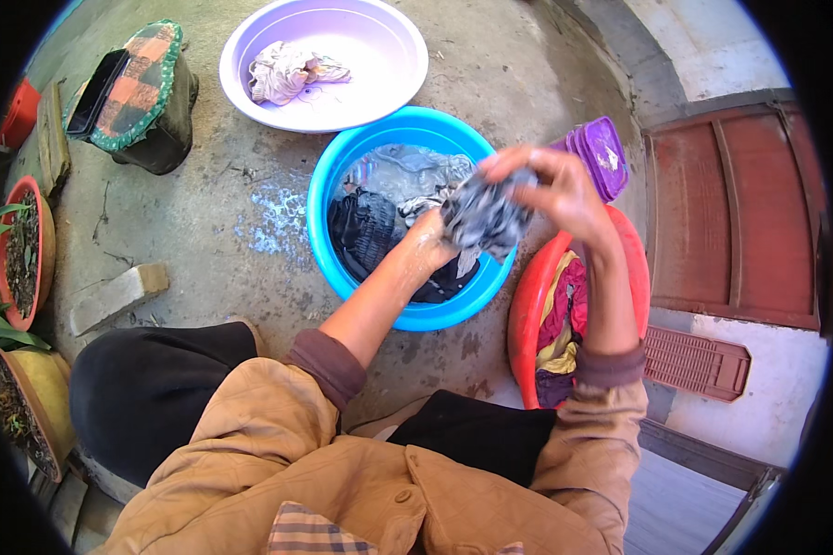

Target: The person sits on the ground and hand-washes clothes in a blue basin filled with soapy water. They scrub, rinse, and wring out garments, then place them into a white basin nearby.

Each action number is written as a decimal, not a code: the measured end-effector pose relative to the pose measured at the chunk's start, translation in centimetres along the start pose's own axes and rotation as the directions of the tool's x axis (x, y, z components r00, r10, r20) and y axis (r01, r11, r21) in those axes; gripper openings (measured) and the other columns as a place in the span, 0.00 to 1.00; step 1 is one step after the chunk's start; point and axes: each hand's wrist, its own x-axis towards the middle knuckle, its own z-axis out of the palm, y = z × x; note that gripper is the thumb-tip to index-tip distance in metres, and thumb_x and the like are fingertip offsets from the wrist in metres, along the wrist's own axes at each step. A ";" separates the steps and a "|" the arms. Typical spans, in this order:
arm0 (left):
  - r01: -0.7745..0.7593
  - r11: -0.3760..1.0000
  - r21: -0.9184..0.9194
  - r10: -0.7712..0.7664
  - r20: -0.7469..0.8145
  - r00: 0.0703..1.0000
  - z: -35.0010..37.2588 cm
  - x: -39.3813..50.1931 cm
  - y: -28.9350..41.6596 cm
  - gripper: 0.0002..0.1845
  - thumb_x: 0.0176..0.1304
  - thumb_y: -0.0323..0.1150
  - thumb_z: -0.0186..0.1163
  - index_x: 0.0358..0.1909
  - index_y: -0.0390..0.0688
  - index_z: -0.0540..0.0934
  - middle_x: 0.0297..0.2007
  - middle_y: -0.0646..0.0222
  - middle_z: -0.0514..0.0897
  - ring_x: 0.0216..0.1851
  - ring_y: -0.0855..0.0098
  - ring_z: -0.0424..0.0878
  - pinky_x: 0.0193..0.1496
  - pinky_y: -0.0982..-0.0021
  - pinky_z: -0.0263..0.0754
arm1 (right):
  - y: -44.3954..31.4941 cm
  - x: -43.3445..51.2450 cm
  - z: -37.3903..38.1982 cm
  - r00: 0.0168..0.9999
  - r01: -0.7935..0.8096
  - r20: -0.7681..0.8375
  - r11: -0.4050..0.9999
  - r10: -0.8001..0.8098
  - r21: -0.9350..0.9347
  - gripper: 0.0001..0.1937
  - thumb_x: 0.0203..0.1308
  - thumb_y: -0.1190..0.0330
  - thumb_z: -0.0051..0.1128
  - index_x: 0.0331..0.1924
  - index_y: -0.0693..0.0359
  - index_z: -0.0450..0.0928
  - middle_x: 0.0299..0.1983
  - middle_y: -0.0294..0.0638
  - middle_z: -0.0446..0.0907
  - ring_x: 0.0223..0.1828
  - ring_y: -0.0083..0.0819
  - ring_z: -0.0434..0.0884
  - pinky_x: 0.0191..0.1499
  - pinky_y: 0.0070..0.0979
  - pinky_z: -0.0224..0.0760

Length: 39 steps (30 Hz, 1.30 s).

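Note:
A bunched, wet grey-and-black cloth is held up over the right side of a blue plastic basin. My left hand grips it from the near left, its fingers mostly hidden by the folds. From the upper right, my right hand holds the same cloth between thumb and fingers; both hand and cloth are blurred. Dark garments with a gathered band lie in the basin's water. Beside them a pale grey garment is partly under the water.
A lilac basin with a pale bunched garment touches the blue one. At right are a red basin of colourful clothes, purple containers and a ribbed plastic washboard. A phone rests on a cloth-topped stool. Potted plants line the left.

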 end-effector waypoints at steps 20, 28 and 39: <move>-0.215 0.814 -0.540 0.440 0.332 0.834 6.6 -2.9 -2.4 0.33 0.64 0.51 0.60 0.69 0.59 0.63 0.72 0.73 0.54 0.74 0.64 0.44 0.68 0.45 0.60 | 12.9 2.6 15.7 0.810 0.547 -0.584 -0.293 -0.049 0.784 0.39 0.65 0.40 0.41 0.72 0.55 0.52 0.75 0.53 0.44 0.75 0.62 0.37 0.71 0.66 0.33; 0.214 0.899 -0.382 -0.125 0.245 0.962 7.3 -4.0 0.0 0.23 0.59 0.49 0.65 0.53 0.52 0.78 0.51 0.73 0.81 0.52 0.70 0.75 0.43 0.66 0.77 | 16.0 0.4 4.9 0.893 0.424 -0.445 0.211 0.066 0.881 0.34 0.65 0.43 0.49 0.64 0.61 0.64 0.53 0.51 0.78 0.50 0.45 0.81 0.52 0.42 0.78; 0.086 0.894 0.439 -0.096 0.002 0.995 6.3 -4.0 0.0 0.17 0.56 0.24 0.65 0.48 0.39 0.77 0.40 0.62 0.83 0.38 0.68 0.83 0.36 0.65 0.79 | 8.4 2.7 2.1 0.953 -0.251 -0.107 0.934 0.285 0.253 0.09 0.46 0.70 0.65 0.33 0.62 0.80 0.31 0.35 0.82 0.32 0.25 0.80 0.37 0.25 0.74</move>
